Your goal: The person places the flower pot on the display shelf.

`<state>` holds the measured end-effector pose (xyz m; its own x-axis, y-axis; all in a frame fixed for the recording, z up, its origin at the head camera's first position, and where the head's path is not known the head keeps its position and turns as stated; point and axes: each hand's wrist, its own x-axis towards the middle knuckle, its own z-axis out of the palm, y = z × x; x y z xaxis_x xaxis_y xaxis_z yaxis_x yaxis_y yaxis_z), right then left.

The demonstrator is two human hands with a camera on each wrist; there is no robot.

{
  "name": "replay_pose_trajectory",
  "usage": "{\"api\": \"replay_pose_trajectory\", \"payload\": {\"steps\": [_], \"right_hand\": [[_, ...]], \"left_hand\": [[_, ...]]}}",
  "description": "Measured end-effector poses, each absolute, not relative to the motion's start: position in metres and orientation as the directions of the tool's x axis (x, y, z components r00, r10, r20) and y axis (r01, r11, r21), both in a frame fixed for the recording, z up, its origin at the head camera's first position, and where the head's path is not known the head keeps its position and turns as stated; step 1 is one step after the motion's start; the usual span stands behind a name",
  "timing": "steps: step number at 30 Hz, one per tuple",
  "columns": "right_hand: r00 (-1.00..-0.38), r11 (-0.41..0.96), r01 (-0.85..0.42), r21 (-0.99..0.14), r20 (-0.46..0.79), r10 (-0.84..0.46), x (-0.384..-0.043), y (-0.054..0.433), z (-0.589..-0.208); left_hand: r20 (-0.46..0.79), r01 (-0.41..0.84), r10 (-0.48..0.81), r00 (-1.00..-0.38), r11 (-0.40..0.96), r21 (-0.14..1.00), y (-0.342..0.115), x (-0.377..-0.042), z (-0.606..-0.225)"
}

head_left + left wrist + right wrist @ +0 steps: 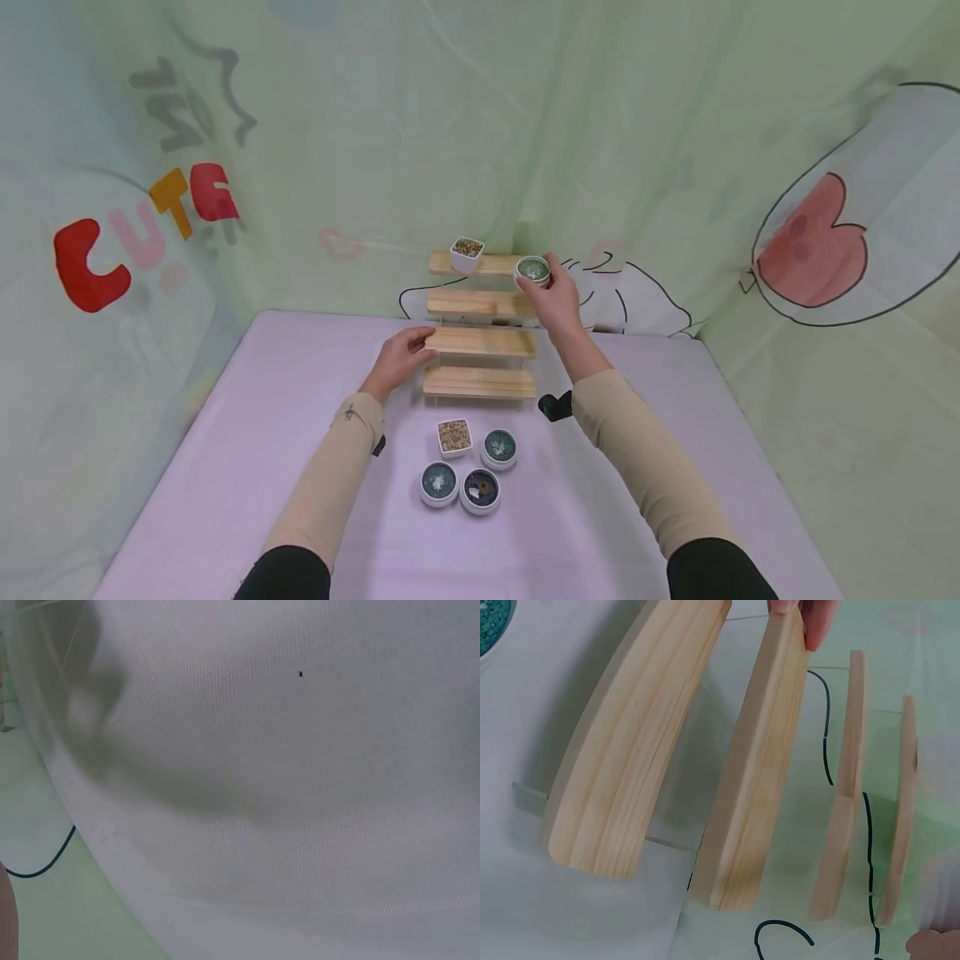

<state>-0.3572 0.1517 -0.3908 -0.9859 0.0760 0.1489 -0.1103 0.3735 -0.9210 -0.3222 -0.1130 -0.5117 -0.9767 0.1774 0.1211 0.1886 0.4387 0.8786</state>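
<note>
In the head view, we see the right hand (557, 300), right of centre, gripping a green-topped white pot (533, 269) between thumb and fingers at the right end of the top shelf of a 4-tier wooden stand (480, 382). The left hand (397, 360), near the frame's centre, pinches the left end of the shelf 2nd from the bottom. A square pot (466, 257) stands on the top shelf, towards its left. At lower centre, we find another square pot (454, 437) and 3 round pots (438, 483) on the lilac cloth (600, 517).

In the left wrist view, cloth fills most of the frame; we cannot tell the grip there.

In the right wrist view, we see left-hand fingers (819, 622) on a shelf's end at upper centre.
</note>
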Motion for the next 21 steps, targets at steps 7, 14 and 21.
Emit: {"api": "replay_pose_trajectory", "payload": {"steps": [7,14,21], "right_hand": [[-0.985,0.479,-0.094,-0.873,0.151,0.082,-0.370,0.148,-0.389],[-0.985,0.514,-0.101,-0.852,0.160,0.070,-0.380,0.144,-0.385],[-0.984,0.488,-0.095,-0.868,0.154,0.083,-0.382,0.142,-0.385]], "left_hand": [[0.120,0.189,0.181,-0.976,0.431,0.883,-0.113,-0.323,-0.511],[0.135,0.202,0.180,-0.974,0.435,0.878,-0.115,-0.324,-0.509],[0.132,0.203,0.186,-0.974,0.440,0.875,-0.114,-0.324,-0.511]]}}
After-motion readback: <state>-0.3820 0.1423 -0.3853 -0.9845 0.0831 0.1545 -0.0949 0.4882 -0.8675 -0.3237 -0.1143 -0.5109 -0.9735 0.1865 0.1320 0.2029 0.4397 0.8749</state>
